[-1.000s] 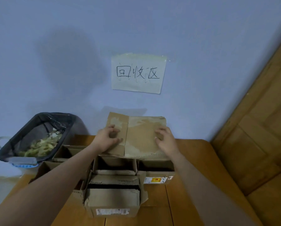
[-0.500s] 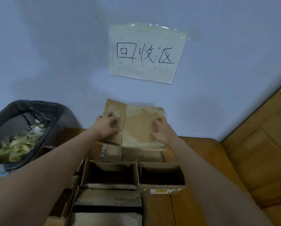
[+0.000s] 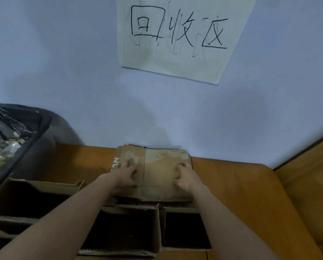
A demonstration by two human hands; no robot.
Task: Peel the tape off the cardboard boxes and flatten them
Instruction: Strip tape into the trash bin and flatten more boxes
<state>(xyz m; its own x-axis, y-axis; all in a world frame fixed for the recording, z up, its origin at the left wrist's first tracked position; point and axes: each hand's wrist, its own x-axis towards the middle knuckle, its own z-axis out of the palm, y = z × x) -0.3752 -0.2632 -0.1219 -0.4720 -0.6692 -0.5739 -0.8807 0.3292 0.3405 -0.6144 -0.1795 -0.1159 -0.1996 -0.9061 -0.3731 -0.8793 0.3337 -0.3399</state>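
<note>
We see open cardboard boxes point(image 3: 123, 228) with dark interiors lined up on the wooden counter point(image 3: 237, 194); a black-lined bin point(image 3: 23, 139) at left holds pale scraps. The flattened box point(image 3: 162, 173) lies against the wall, its long axis left to right. Our left hand point(image 3: 127, 174) and right hand point(image 3: 185, 177) press it down, fingers bent.

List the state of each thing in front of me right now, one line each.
Flattened cardboard: lying flat on a cardboard stack by the wall.
Left hand: fingers curled, pressing on it.
Right hand: fingers curled, pressing on it.
Open boxes: upright, unflattened.
Bin: lined, holding scraps.
Paper sign: stuck on wall.
</note>
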